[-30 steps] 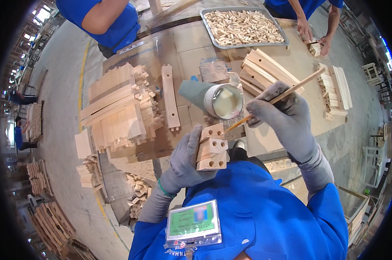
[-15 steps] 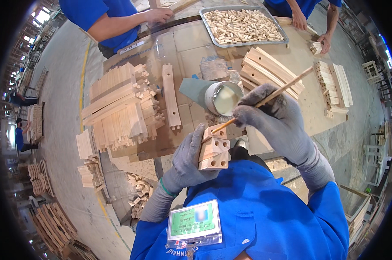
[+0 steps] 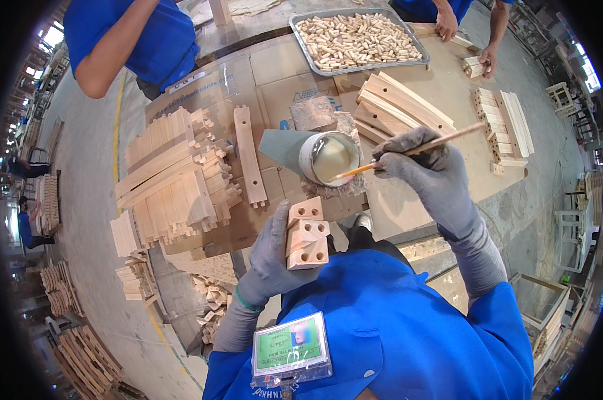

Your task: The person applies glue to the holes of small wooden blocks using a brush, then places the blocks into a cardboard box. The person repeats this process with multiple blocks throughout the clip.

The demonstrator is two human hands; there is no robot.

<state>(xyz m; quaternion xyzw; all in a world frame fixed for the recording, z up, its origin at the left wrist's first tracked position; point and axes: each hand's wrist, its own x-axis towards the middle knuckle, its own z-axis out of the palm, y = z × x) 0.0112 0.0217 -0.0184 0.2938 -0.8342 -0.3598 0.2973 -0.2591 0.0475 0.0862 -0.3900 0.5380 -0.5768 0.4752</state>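
Observation:
In grey gloves, my left hand (image 3: 269, 253) grips a small stack of wooden pieces (image 3: 308, 241), their end faces turned up with pairs of drilled holes. My right hand (image 3: 425, 170) pinches a thin wooden stick (image 3: 453, 135). Its orange-brown lower end reaches over the rim of a round pot (image 3: 313, 159) of pale, creamy liquid (image 3: 335, 157). Whether the tip touches the liquid I cannot tell. A grey-green flat piece (image 3: 283, 151) lies against the pot's left side.
A large pile of wooden slats (image 3: 171, 177) lies left on the cardboard-covered table, beside one curved slat (image 3: 250, 157). Beyond the pot stand more curved slats (image 3: 401, 107) and a metal tray (image 3: 361, 69) of dowels. Two co-workers in blue are across the table.
My right hand has drawn the stick's tip away from the top block's holes and over to the pot. My left hand still holds the stack. The far-left co-worker's arm has shifted.

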